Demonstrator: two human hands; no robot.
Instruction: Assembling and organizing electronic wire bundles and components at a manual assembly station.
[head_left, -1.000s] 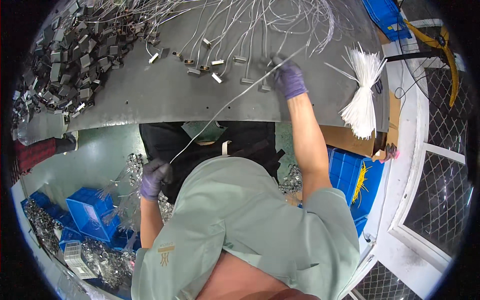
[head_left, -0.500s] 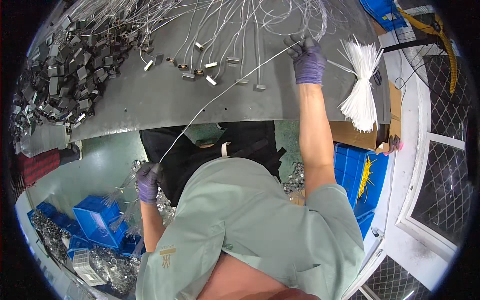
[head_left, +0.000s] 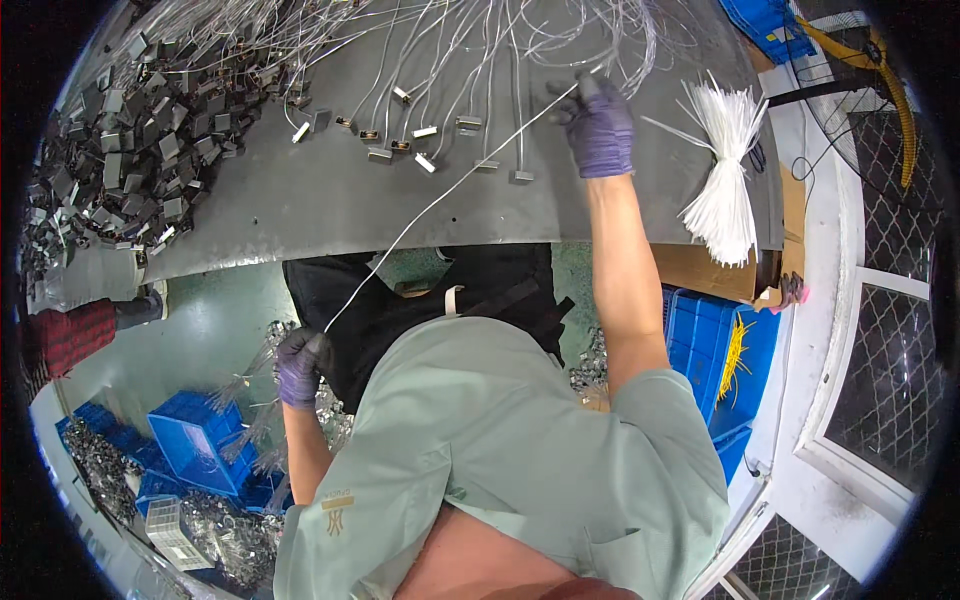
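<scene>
A thin whitish cable (head_left: 428, 212) stretches in a slack diagonal between my two purple-gloved hands. My left hand (head_left: 299, 367), low in front of the table edge, is closed on its lower end. Over the table my right hand (head_left: 600, 130) pinches the upper end at the fingertips, some fingers slightly apart. Beneath the cable, several clear cables end in small metal-shelled connectors (head_left: 468, 123) on the dark grey table (head_left: 330, 215). Right of my right hand lies a tied bundle of white cable ties (head_left: 730, 170), pinched at its middle.
A heap of small black and silver pieces (head_left: 120, 165) covers the table's left end. Tangled clear cables (head_left: 500, 20) lie along the back. Blue crates (head_left: 195, 435) stand low at left, and a blue bin (head_left: 690, 340) with yellow strips at right. A person's plaid-covered leg (head_left: 75, 335) shows at far left.
My right hand has shifted slightly left and its fingers have loosened a little around the cable's end. My left hand stays nearly in place on the cable.
</scene>
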